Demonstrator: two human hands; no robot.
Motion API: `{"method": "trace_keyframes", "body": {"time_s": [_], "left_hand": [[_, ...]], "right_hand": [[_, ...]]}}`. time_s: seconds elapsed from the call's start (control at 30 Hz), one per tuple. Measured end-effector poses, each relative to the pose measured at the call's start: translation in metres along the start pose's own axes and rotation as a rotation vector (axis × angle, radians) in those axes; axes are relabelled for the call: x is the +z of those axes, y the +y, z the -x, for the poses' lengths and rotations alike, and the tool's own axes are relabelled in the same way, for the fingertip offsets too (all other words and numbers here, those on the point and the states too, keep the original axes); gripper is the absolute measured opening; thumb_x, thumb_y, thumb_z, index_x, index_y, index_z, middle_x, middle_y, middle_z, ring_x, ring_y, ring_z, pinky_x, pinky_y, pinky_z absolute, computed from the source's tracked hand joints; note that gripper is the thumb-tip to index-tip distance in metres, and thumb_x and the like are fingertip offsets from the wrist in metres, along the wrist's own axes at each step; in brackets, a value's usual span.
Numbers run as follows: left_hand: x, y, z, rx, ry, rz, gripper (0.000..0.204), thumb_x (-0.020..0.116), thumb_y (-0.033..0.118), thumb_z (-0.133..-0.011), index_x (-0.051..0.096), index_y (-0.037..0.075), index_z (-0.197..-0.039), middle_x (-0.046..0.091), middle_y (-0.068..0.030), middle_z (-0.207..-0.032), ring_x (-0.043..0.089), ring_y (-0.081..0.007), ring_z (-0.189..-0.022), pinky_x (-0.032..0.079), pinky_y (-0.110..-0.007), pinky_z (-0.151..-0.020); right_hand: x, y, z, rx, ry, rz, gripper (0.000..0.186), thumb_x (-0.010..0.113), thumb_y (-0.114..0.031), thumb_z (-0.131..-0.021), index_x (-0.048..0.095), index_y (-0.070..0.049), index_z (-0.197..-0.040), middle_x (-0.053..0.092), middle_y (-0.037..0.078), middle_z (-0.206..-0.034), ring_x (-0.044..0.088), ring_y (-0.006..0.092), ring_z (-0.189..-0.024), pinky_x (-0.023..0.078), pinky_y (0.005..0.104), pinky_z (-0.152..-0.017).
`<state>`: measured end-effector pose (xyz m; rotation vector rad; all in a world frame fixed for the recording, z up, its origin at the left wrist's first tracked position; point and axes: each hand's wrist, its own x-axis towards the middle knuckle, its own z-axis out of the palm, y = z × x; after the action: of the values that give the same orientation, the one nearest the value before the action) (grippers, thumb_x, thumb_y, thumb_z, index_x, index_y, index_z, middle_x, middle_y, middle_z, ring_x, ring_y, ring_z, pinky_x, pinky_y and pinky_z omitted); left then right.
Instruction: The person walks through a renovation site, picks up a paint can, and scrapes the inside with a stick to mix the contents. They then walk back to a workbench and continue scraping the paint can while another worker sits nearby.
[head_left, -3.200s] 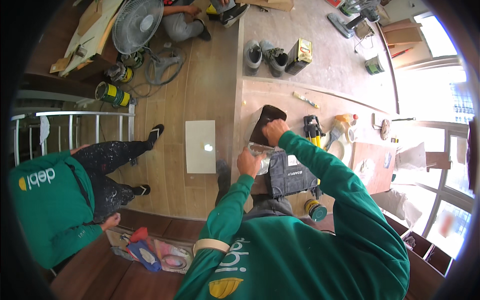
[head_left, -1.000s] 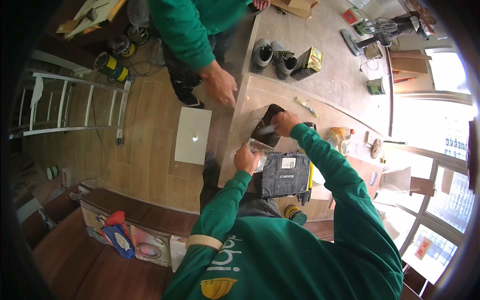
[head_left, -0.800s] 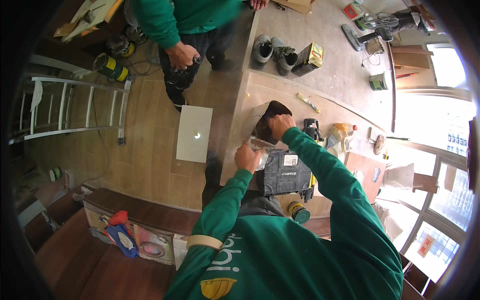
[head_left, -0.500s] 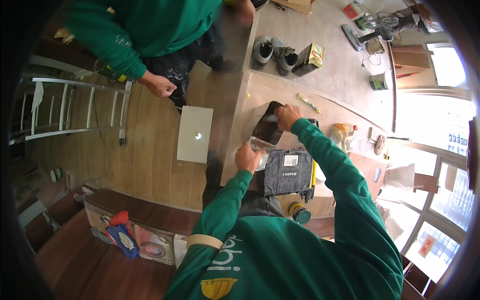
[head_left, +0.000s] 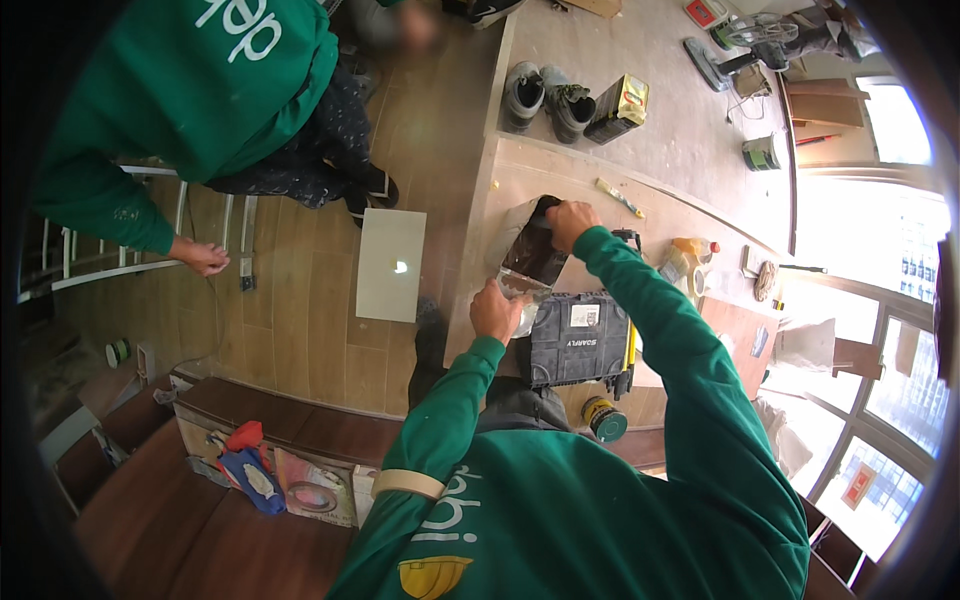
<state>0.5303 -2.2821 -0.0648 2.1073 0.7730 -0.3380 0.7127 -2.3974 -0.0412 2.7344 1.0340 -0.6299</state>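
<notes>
Our left hand (head_left: pixel 494 313) pinches the likely stiff tin (head_left: pixel 527 248) at seven o'clock, a sound hold; right hand (head_left: pixel 574 225), at two, hides its grip.

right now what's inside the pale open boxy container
Inside the pale open boxy container, dark brown walls show. The right hand covers part of one edge; deeper contents are too shadowed to tell.

Right hand (head_left: pixel 574 226) curled, farther out — left hand (head_left: pixel 497 312) curled, closer in.
</notes>
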Motion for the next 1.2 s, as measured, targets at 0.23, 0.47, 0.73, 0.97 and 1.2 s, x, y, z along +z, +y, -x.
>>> {"method": "trace_keyframes", "body": {"time_s": [0.23, 0.47, 0.73, 0.97, 1.2], "left_hand": [[-0.005, 0.003, 0.0, -0.053, -0.052, 0.048, 0.057, 0.083, 0.036, -0.066, 0.059, -0.004, -0.097, 0.067, -0.0287, -0.093, 0.064, -0.0449, -0.092, 0.049, -0.051, -0.083], [0.0, 0.004, -0.002, -0.033, -0.038, 0.024, 0.059, 0.083, 0.036, -0.065, 0.059, -0.006, -0.098, 0.066, -0.0299, -0.095, 0.064, -0.0455, -0.093, 0.049, -0.05, -0.083], [-0.004, 0.002, -0.002, -0.056, -0.053, 0.053, 0.064, 0.084, 0.037, -0.063, 0.059, -0.009, -0.101, 0.065, -0.0319, -0.098, 0.063, -0.0469, -0.096, 0.049, -0.049, -0.085], [0.008, -0.006, -0.003, 0.005, 0.032, 0.101, 0.061, 0.085, 0.036, -0.063, 0.06, -0.007, -0.098, 0.066, -0.0307, -0.092, 0.064, -0.047, -0.09, 0.05, -0.049, -0.079], [0.012, -0.01, 0.003, 0.08, 0.039, 0.168, 0.055, 0.085, 0.035, -0.066, 0.059, -0.007, -0.09, 0.066, -0.0301, -0.086, 0.063, -0.0481, -0.086, 0.049, -0.049, -0.076]], "right_hand": [[0.019, -0.021, 0.032, -0.256, -0.133, 0.014, 0.014, 0.065, -0.013, -0.068, 0.071, -0.009, -0.08, 0.069, 0.016, -0.077, 0.07, 0.0325, -0.077, 0.057, 0.0419, -0.067], [0.007, 0.001, 0.002, -0.055, 0.042, -0.023, 0.013, 0.065, -0.017, -0.069, 0.069, -0.009, -0.078, 0.068, 0.017, -0.075, 0.07, 0.034, -0.072, 0.056, 0.0434, -0.066], [0.014, -0.012, 0.023, -0.109, -0.054, -0.084, 0.014, 0.064, -0.018, -0.071, 0.07, -0.008, -0.079, 0.069, 0.018, -0.078, 0.07, 0.0334, -0.075, 0.057, 0.043, -0.067], [0.018, -0.029, 0.021, -0.076, -0.015, -0.033, 0.012, 0.065, -0.02, -0.073, 0.071, -0.012, -0.08, 0.069, 0.014, -0.077, 0.07, 0.03, -0.074, 0.056, 0.0406, -0.064], [-0.01, -0.005, 0.058, 0.073, 0.02, -0.247, 0.015, 0.064, -0.018, -0.071, 0.072, -0.01, -0.082, 0.068, 0.019, -0.078, 0.069, 0.0362, -0.076, 0.056, 0.0446, -0.069]]}}
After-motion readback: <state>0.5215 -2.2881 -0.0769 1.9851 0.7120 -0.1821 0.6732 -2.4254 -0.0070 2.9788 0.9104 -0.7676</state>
